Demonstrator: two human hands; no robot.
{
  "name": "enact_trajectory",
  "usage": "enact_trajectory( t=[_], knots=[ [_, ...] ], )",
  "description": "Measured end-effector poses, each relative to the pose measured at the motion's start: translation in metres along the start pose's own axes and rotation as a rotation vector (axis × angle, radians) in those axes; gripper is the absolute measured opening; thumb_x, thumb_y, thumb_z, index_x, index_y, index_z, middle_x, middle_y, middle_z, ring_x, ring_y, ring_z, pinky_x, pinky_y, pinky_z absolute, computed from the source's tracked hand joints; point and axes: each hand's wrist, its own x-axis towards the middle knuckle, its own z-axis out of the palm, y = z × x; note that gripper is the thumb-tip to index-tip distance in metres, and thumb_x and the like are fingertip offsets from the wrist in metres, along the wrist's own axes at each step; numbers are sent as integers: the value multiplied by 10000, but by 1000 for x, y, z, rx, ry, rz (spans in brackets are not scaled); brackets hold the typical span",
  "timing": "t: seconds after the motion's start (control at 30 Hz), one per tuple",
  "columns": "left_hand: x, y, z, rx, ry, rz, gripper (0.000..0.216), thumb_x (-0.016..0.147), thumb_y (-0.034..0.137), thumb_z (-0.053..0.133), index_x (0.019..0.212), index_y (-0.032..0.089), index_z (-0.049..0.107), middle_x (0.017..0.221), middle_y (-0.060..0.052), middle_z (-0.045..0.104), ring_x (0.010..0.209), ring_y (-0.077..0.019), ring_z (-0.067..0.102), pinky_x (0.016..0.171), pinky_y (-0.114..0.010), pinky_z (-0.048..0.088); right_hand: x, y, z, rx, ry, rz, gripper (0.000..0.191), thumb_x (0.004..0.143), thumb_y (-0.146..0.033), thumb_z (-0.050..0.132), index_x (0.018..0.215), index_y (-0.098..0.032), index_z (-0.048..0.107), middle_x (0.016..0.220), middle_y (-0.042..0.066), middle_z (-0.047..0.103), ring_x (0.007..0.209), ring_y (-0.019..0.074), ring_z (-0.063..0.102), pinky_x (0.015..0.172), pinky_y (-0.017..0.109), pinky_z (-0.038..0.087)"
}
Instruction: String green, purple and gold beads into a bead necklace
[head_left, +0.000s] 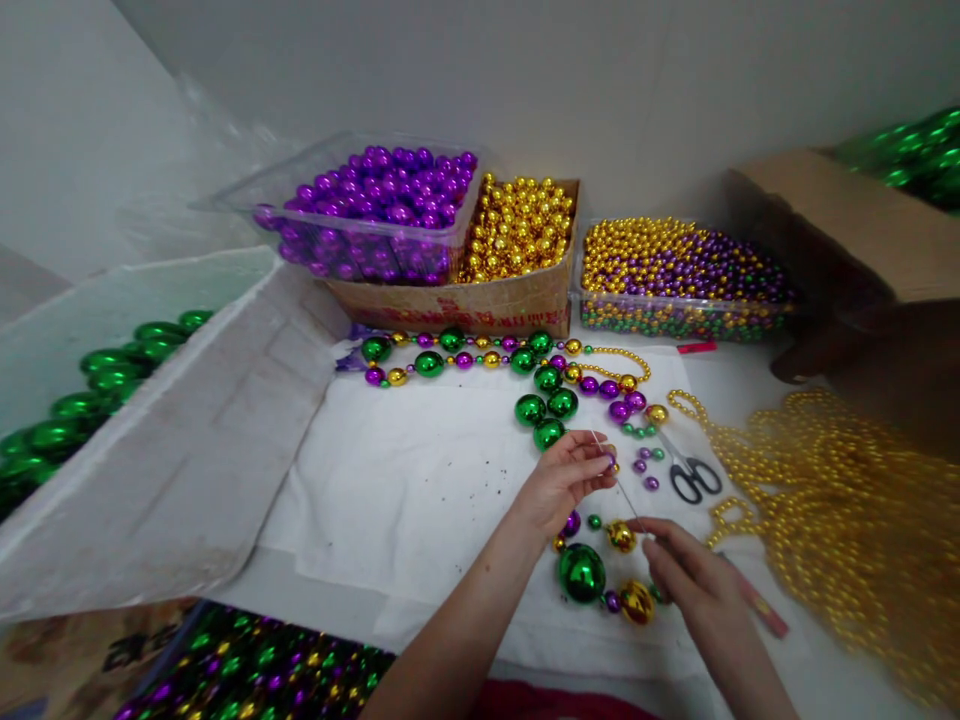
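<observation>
My left hand point(574, 478) pinches a small purple bead point(610, 462), with a tiny gold bead beside it, on a thin string or needle point(628, 498). The fingers of my right hand point(679, 562) are closed on the lower end of that thin line. Just below lies a strung piece with a large green ball point(582, 573), a gold ball point(637, 603) and smaller purple beads. Another gold ball point(621, 536) sits between my hands. Loose large green balls point(562, 403) lie beyond my left hand, near a strung bead necklace point(464, 361) across the cloth.
Black-handled scissors point(695, 480) lie right of my hands, beside a heap of gold bead strands point(817, 500). Behind stand a purple-bead tub point(300, 225), a cardboard box point(510, 305) of gold beads and a mixed-bead tub point(675, 308). A foam box point(247, 450) of green balls walls the left.
</observation>
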Motion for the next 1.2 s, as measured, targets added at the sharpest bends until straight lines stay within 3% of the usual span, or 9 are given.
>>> enact_trajectory(
  t=[0.13, 0.23, 0.33, 0.6, 0.67, 0.8, 0.93, 1.07, 1.2],
  knots=[
    [-6, -7, 5, 78, -36, -15, 188, 712, 272, 741, 790, 128, 648, 868, -63, 670, 732, -133, 607, 769, -310, 477, 17, -2, 10, 7, 50, -93, 286, 849, -466, 537, 947, -197, 538, 543, -55, 456, 501, 135, 447, 473, 239, 352],
    [-11, -2, 6, 245, 48, 99, 150, 743, 268, 709, 783, 126, 682, 977, -91, 683, 890, -169, 612, 866, -315, 441, 25, -3, 1, -214, 101, -215, 284, 868, -439, 521, 1023, -208, 578, 876, 52, 643, 797, 205, 588, 651, 305, 455],
    [-14, 5, 12, 358, 39, 230, 88, 735, 214, 702, 744, 128, 693, 1053, -90, 666, 987, -188, 592, 914, -312, 419, 32, -10, -8, -367, 164, -399, 309, 871, -400, 531, 1124, -241, 611, 1162, 82, 599, 1081, 252, 519, 793, 354, 448],
    [-11, 14, 8, 436, 32, 326, 136, 741, 278, 690, 758, 143, 678, 971, -67, 676, 917, -183, 604, 839, -304, 450, 39, -11, 1, 132, -32, -32, 328, 811, -472, 610, 888, -159, 670, 533, -17, 529, 460, 98, 398, 425, 218, 270],
    [-7, 15, -10, 565, 143, 317, 201, 775, 341, 648, 830, 149, 667, 916, -62, 678, 840, -173, 602, 781, -294, 457, 37, -7, -1, 247, -4, 42, 385, 793, -499, 626, 944, -147, 658, 474, -40, 474, 412, 76, 324, 398, 204, 197],
    [5, 13, -41, 1130, 660, 418, 290, 872, 440, 490, 874, 171, 598, 891, -70, 648, 807, -193, 591, 740, -306, 427, 30, -8, -2, 322, 35, 37, 413, 836, -483, 580, 1079, -150, 611, 506, -29, 523, 403, 59, 298, 396, 188, 166],
    [19, 7, -47, 1515, 769, 300, 422, 874, 556, 418, 865, 172, 591, 852, -115, 653, 807, -257, 614, 721, -344, 412, 22, -9, 6, 291, -54, 27, 449, 876, -469, 525, 1199, -158, 549, 540, -6, 584, 394, 55, 279, 390, 183, 153],
    [26, 1, -45, 1334, 712, 304, 392, 796, 566, 553, 817, 180, 616, 811, -101, 666, 803, -258, 619, 739, -351, 427, 17, -3, 11, 271, -115, 62, 517, 873, -492, 512, 1248, -136, 526, 506, -1, 579, 381, 56, 267, 388, 184, 149],
    [18, 4, -50, 551, 491, 220, 343, 702, 457, 708, 898, 187, 627, 859, -62, 671, 777, -212, 627, 710, -341, 496, 7, 1, 7, 254, -65, 162, 603, 846, -524, 528, 1301, -127, 513, 457, -12, 538, 376, 60, 264, 394, 185, 134]
  ],
)
